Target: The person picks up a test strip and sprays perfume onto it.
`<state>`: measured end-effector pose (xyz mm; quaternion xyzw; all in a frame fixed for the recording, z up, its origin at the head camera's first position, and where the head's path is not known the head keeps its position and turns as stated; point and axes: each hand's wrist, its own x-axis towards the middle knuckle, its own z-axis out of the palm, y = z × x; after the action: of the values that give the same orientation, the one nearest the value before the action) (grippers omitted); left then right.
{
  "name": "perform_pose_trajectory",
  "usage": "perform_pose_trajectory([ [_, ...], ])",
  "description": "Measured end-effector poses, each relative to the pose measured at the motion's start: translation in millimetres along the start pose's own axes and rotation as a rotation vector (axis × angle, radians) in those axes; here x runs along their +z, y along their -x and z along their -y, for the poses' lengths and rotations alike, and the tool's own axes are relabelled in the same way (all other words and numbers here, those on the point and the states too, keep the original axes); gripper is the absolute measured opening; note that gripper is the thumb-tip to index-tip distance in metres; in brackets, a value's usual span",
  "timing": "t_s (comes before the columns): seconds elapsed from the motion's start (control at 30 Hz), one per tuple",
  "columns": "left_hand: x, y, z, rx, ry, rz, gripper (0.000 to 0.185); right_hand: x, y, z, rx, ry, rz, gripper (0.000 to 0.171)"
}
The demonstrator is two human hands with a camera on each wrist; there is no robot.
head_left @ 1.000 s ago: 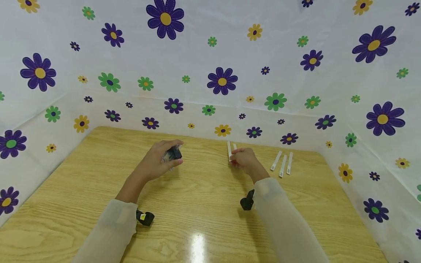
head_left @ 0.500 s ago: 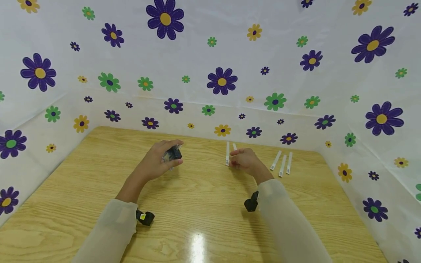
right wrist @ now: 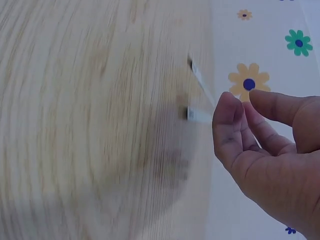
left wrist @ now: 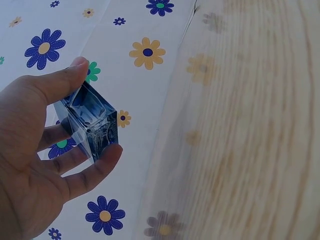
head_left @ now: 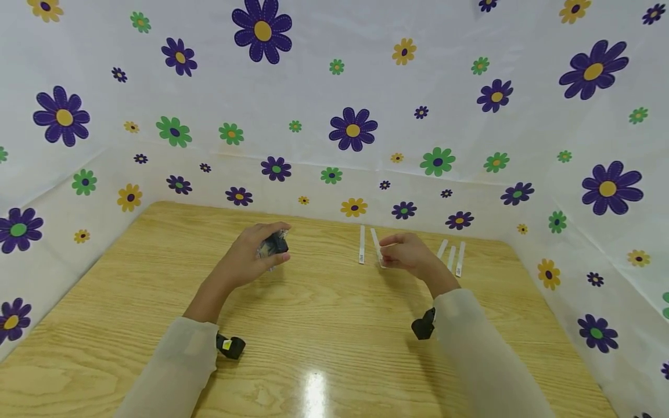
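Note:
My left hand (head_left: 281, 242) is raised a little above the wooden table (head_left: 313, 325) and grips a small dark glass bottle (head_left: 272, 247) between thumb and fingers. In the left wrist view the left hand (left wrist: 97, 107) holds the square bottle (left wrist: 95, 132) by its sides. My right hand (head_left: 389, 251) hovers with loosely curled fingers at the near end of a tilted white strip (head_left: 376, 244). A second white strip (head_left: 361, 244) lies just left of it. In the right wrist view the right hand (right wrist: 243, 102) holds nothing, and a strip (right wrist: 200, 115) lies by its fingertips.
Several more white strips (head_left: 459, 258) lie in a row behind my right hand, near the back right of the table. Flowered sheet walls (head_left: 352, 128) close in the table at the back and both sides. A black camera (head_left: 230, 346) sits on each wrist.
My right hand let go of the two white strips, left them on the table, and moved to the right. The left hand has stayed still with the bottle.

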<state>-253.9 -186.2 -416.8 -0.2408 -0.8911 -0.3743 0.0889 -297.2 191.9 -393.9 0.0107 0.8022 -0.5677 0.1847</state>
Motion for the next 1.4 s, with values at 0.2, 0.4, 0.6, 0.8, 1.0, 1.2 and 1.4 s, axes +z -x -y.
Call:
perform_pose_trajectory([
  [0.2, 0.3, 1.5, 0.7, -0.01, 0.005, -0.002, 0.061, -24, 8, -9, 0.011, 0.059, -0.016, 0.04],
  [0.4, 0.6, 1.6, 2.0, -0.005, 0.002, -0.003, 0.059, -49, 18, -20, 0.032, 0.081, -0.028, 0.04],
  [0.6, 0.9, 1.3, 4.2, -0.007, 0.0, -0.004, 0.059, -74, 27, -30, 0.024, 0.13, -0.015, 0.043],
  [0.8, 1.4, 0.7, 6.2, 0.002, 0.01, -0.003, 0.059, -96, 36, -39, 0.021, 0.162, -0.01, 0.044],
  [1.0, 1.2, 0.2, 6.5, 0.013, 0.01, -0.001, 0.059, -114, 46, -50, 0.031, 0.171, -0.062, 0.047],
  [1.2, 0.7, 0.5, 7.0, 0.003, 0.002, 0.001, 0.059, -128, 51, -61, 0.059, 0.2, -0.125, 0.047],
  [1.4, -0.5, 0.7, 6.2, -0.013, -0.002, 0.002, 0.059, -133, 51, -67, 0.1, 0.201, -0.21, 0.047],
])
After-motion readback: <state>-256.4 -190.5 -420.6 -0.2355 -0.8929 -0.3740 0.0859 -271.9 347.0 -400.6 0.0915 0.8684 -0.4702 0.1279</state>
